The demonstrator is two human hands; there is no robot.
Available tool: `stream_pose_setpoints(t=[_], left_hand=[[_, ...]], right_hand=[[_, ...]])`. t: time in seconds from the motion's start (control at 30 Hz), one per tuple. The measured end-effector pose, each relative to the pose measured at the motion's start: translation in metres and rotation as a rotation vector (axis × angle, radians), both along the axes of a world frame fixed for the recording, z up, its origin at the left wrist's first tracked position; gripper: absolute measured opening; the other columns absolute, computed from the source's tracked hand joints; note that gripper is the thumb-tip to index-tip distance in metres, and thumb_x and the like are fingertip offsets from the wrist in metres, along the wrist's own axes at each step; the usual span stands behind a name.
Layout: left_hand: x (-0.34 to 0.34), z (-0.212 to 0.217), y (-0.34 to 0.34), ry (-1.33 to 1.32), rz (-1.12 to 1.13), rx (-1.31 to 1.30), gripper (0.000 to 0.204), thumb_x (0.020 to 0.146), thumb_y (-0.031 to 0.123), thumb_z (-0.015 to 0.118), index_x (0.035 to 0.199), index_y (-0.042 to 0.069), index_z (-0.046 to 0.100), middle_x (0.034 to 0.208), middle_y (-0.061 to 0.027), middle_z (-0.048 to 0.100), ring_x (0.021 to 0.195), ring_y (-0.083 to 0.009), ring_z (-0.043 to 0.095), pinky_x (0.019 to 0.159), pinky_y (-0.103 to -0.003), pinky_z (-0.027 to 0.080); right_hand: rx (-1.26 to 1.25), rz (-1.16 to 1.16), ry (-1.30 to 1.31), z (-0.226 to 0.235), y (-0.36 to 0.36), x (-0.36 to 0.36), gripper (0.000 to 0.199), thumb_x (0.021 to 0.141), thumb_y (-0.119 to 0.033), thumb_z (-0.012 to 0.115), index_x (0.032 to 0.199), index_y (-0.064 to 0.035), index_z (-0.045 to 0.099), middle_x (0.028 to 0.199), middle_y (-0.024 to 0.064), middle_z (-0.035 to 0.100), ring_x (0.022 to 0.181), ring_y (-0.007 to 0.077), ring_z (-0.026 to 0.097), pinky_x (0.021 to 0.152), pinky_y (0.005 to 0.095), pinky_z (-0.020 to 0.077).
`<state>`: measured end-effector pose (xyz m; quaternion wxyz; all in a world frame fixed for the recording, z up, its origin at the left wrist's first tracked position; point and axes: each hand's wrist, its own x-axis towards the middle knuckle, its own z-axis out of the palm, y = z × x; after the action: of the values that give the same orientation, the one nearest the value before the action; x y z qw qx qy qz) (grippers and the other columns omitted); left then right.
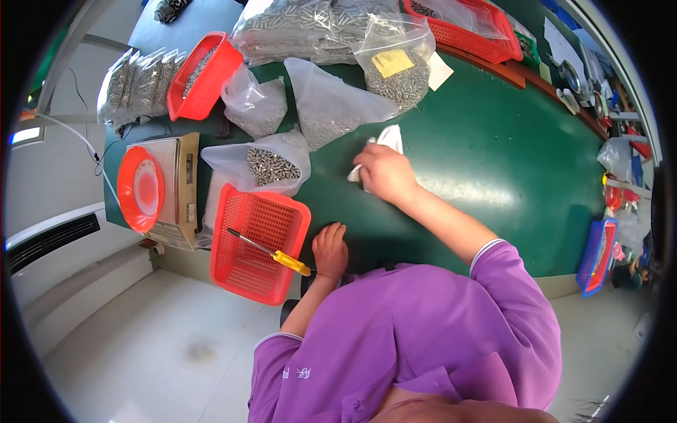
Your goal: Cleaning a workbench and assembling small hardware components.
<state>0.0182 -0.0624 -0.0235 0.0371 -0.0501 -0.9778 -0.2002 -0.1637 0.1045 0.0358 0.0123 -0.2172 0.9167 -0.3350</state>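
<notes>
My right hand is closed on a crumpled white cloth and presses it to the green tabletop. My left hand lies on the table's near edge, its fingers stretched out and holding nothing. Just left of that hand sits a red plastic basket, with a screwdriver resting slantwise across it, its yellow handle toward me. Beyond the basket, an opened plastic bag shows small metal pins inside. Another clear bag of tiny parts lies just past my right hand.
At left stands a weighing scale with an orange-red dish. Filled bags are piled at the back beside a red basket. A zip bag with a yellow label lies in the middle. A blue basket hangs at right.
</notes>
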Motion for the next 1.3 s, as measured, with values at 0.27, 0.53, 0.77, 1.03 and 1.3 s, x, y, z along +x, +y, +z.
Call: stream_pose_setpoints(t=[0.27, 0.53, 0.77, 1.03, 1.3], left_hand=[[-0.005, -0.002, 0.004, 0.019, -0.049, 0.013, 0.035, 0.072, -0.001, 0.054, 0.106, 0.009, 0.057, 0.113, -0.0048, 0.057, 0.107, -0.0240, 0.052, 0.091, -0.038, 0.037], [-0.002, -0.001, 0.005, 0.018, -0.031, -0.041, 0.034, 0.073, 0.000, 0.054, 0.107, 0.008, 0.056, 0.113, -0.0047, 0.056, 0.107, -0.0246, 0.051, 0.092, -0.039, 0.036], [0.000, -0.002, 0.001, -0.002, -0.036, -0.027, 0.034, 0.073, 0.001, 0.053, 0.107, 0.008, 0.056, 0.114, -0.0051, 0.056, 0.108, -0.0249, 0.051, 0.092, -0.039, 0.036], [-0.002, -0.003, 0.006, -0.001, -0.029, -0.039, 0.034, 0.073, 0.002, 0.054, 0.107, 0.008, 0.056, 0.114, -0.0054, 0.056, 0.107, -0.0255, 0.051, 0.092, -0.039, 0.036], [-0.003, -0.004, 0.005, 0.021, -0.027, -0.012, 0.035, 0.071, 0.001, 0.055, 0.106, 0.008, 0.057, 0.113, -0.0047, 0.056, 0.107, -0.0246, 0.051, 0.092, -0.039, 0.036]], right_hand=[[0.044, 0.105, -0.070, -0.047, -0.017, 0.019, 0.026, 0.077, -0.009, 0.052, 0.102, -0.0068, 0.060, 0.098, 0.0145, 0.053, 0.086, 0.0308, 0.059, 0.070, 0.0398, 0.0515], [-0.032, -0.306, 0.009, -0.027, 0.010, -0.005, 0.041, 0.077, -0.006, 0.052, 0.118, -0.0070, 0.054, 0.097, 0.0144, 0.053, 0.086, 0.0325, 0.058, 0.070, 0.0405, 0.0501], [0.387, -0.256, -0.107, -0.049, 0.012, -0.028, 0.031, 0.080, -0.009, 0.048, 0.109, -0.0008, 0.052, 0.094, 0.0170, 0.053, 0.077, 0.0291, 0.060, 0.064, 0.0386, 0.0525], [-0.037, 0.226, 0.009, -0.028, -0.041, 0.049, 0.041, 0.080, -0.013, 0.050, 0.119, -0.0025, 0.050, 0.097, 0.0123, 0.051, 0.090, 0.0287, 0.056, 0.066, 0.0400, 0.0510], [0.394, 0.076, -0.076, -0.033, -0.051, 0.010, 0.017, 0.075, -0.016, 0.055, 0.083, -0.0034, 0.065, 0.082, 0.0120, 0.061, 0.074, 0.0235, 0.063, 0.061, 0.0352, 0.0518]])
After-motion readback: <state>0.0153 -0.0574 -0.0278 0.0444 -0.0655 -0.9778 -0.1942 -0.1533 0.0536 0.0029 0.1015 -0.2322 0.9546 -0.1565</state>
